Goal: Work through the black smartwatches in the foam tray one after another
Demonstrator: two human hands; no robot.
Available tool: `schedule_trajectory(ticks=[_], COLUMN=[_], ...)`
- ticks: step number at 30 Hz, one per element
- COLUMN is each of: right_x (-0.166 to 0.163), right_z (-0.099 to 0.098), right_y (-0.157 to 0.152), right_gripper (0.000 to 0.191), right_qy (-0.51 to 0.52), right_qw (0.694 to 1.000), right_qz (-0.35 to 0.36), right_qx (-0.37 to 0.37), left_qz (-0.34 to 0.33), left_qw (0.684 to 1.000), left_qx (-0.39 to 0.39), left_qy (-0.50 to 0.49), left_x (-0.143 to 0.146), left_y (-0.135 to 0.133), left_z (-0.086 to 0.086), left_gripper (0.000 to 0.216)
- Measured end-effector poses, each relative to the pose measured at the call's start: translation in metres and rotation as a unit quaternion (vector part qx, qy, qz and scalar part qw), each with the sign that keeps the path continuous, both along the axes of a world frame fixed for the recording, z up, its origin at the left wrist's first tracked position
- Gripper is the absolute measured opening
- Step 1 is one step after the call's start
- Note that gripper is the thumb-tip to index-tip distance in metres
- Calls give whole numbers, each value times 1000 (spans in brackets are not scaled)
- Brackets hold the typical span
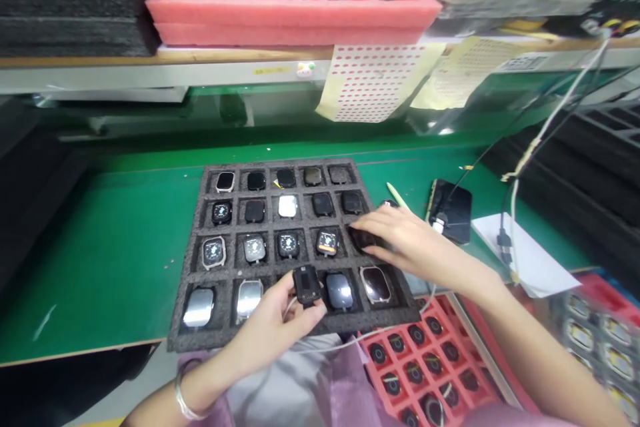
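A black foam tray (190,320) with a grid of pockets lies on the green bench, each pocket holding a smartwatch body. My left hand (273,327) is at the tray's front edge, fingers pinched around a small black device (306,284) with a thin white cable trailing from it. My right hand (400,237) reaches over the tray's right column, fingers curled on a dark watch body (361,238) in the third row. Beside it sits a watch with a lit screen (327,241).
A red foam tray (425,360) of round parts sits at the lower right. A black phone (450,210) on a cable, a green pen (397,195) and white paper (530,257) lie right of the tray. A pink tray (290,13) rests on the shelf above.
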State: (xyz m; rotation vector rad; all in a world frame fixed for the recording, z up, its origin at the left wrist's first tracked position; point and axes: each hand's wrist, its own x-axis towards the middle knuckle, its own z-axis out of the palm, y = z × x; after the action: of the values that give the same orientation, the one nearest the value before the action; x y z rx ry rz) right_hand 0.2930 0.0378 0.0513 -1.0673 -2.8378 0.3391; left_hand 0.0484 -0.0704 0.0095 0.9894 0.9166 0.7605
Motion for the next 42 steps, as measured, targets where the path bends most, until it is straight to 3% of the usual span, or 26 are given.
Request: schedule_trajectory(ticks=[9,12,14,16,19,31,34,37,42], right_x=[25,9,-11,-36,-70,-85,-87,-86,-84], right_z=[-47,-38,-22,-7,4,-5,-10,-13,-14], right_y=[36,26,3,-23,-45,-49,-53,-56,-57], right_gripper=[30,44,43,40,38,36,37,37,35], right_qy=[63,141,181,208,170,146,165,196,232], right_qw=[997,990,983,977,976,983,982,976,963], right_qz=[20,-7,-27,3,48,59,48,31,34], right_qx=[44,28,-3,-44,-126,-91,-78,-87,-131], left_qz=[32,20,16,16,20,62,86,92,75], left_qw=[998,996,995,996,997,997,993,989,991], left_qx=[-28,-51,-50,-36,-10,-47,-44,-40,-43], left_qy=[-39,-74,-84,-85,-76,-29,-62,-108,-104], left_x=[-6,-14,-17,-18,-17,-8,-8,-8,-12], left_y=[12,14,12,9,5,2,2,1,-1], left_z=[-7,-4,0,2,0,-7,-8,-8,-6], left_gripper=[34,36,36,38,46,33,30,28,29])
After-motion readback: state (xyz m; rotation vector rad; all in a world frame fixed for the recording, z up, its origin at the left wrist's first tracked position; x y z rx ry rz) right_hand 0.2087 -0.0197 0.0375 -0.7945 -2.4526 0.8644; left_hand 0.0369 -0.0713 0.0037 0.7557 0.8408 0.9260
